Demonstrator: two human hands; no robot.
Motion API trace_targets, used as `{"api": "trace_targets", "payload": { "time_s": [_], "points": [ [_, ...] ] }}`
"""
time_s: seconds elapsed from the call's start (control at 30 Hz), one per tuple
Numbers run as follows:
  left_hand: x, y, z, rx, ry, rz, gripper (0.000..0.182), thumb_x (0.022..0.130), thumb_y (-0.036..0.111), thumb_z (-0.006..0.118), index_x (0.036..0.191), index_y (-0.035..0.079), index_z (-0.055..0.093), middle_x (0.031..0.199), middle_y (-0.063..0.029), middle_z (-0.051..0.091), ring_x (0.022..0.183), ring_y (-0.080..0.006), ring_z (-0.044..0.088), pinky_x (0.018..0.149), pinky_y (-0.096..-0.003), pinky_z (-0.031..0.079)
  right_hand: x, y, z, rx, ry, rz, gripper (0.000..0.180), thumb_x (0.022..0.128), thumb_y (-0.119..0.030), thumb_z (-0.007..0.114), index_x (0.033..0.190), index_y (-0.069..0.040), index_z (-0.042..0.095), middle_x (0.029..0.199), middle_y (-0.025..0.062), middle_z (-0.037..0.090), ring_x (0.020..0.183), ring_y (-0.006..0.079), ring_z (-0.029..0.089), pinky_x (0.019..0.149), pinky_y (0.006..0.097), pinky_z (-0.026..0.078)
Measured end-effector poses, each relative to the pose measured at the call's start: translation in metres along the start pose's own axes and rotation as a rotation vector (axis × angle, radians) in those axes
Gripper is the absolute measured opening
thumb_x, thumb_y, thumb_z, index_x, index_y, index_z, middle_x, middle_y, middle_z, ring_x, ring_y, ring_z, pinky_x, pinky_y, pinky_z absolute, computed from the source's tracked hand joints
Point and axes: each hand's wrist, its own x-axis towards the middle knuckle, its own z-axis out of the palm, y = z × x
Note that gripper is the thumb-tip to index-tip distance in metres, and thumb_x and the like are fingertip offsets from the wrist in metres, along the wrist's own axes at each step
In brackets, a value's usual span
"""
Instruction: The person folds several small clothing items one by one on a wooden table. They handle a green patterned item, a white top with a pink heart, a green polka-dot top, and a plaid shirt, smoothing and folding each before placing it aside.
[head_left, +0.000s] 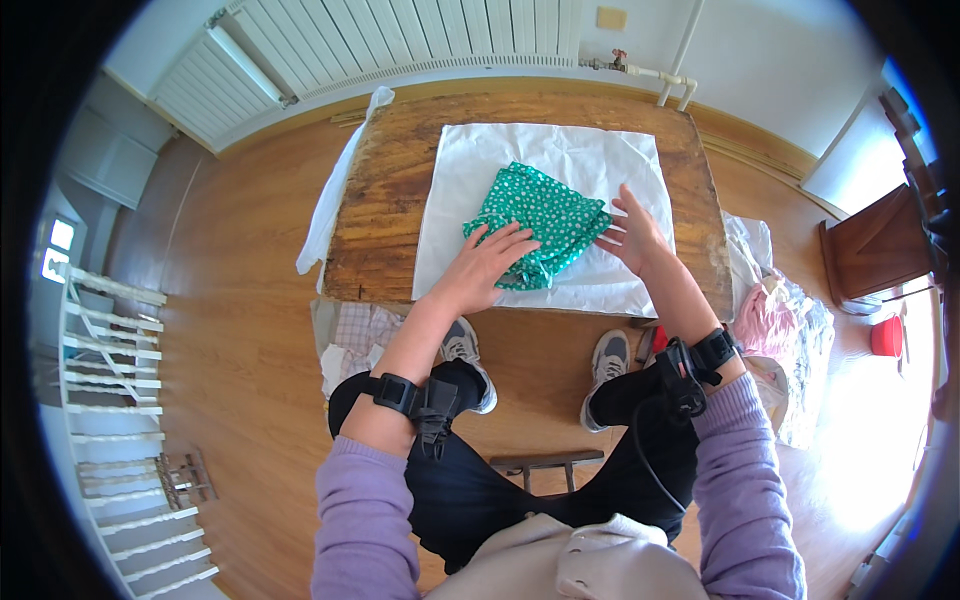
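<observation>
A folded green cloth with white dots (541, 214), perhaps a garment, lies on a sheet of white paper or cloth (480, 154). The sheet covers the middle of a worn wooden table (379, 191). My left hand (486, 266) rests flat on the near left part of the dotted cloth, fingers spread. At the cloth's right corner is my right hand (634, 232), its fingers apart and the palm turned inward. Its fingertips are at the cloth's edge; whether they touch it I cannot tell. A small tie or ribbon shows at the cloth's near edge.
White plastic (341, 187) hangs over the table's left edge. Pink fabric (769, 319) and other cloths lie in a bag at the right. Checked cloth (364, 326) sits below the table's near left corner. A radiator (420, 34) lines the wall; a red bucket (887, 336) stands far right.
</observation>
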Motion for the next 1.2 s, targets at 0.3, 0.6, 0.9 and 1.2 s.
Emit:
{"api": "trace_targets", "payload": {
  "time_s": [0.3, 0.6, 0.9, 1.2],
  "points": [
    [0.004, 0.011, -0.003, -0.296, 0.167, -0.029, 0.06, 0.072, 0.019, 0.08, 0.126, 0.024, 0.054, 0.153, -0.01, 0.04, 0.144, -0.0354, 0.031, 0.112, -0.0649, 0.023, -0.053, 0.027, 0.013, -1.176, -0.128, -0.92, 0.019, 0.075, -0.008, 0.073, 0.094, -0.007, 0.067, 0.094, 0.0123, 0.063, 0.089, 0.0293, 0.064, 0.078, 0.0397, 0.051],
    [0.009, 0.0, 0.005, -0.369, 0.074, -0.068, 0.018, 0.084, 0.022, 0.067, 0.1, 0.015, 0.06, 0.151, -0.0131, 0.043, 0.145, -0.0371, 0.028, 0.114, -0.0646, 0.019, -0.059, 0.058, 0.027, -1.273, -0.148, -0.608, 0.017, 0.074, -0.022, 0.074, 0.081, -0.007, 0.069, 0.09, 0.0113, 0.066, 0.087, 0.0308, 0.066, 0.074, 0.0431, 0.053],
    [0.013, -0.006, 0.01, -0.392, -0.011, -0.094, 0.015, 0.088, 0.028, 0.068, 0.088, 0.013, 0.065, 0.154, -0.0129, 0.039, 0.148, -0.0363, 0.022, 0.114, -0.0679, 0.013, -0.053, 0.065, 0.024, -1.208, -0.175, -0.621, 0.016, 0.074, -0.019, 0.068, 0.084, -0.007, 0.074, 0.083, 0.0121, 0.069, 0.082, 0.0296, 0.068, 0.074, 0.0399, 0.054],
    [0.012, -0.005, 0.012, -0.337, 0.001, -0.084, 0.013, 0.085, 0.02, 0.071, 0.087, 0.012, 0.061, 0.153, -0.0143, 0.039, 0.148, -0.0358, 0.023, 0.113, -0.0692, 0.014, -0.053, 0.046, 0.026, -1.152, -0.204, -0.521, 0.026, 0.075, -0.026, 0.072, 0.087, -0.003, 0.075, 0.075, 0.0127, 0.071, 0.071, 0.0259, 0.07, 0.069, 0.0368, 0.054]
  ]
}}
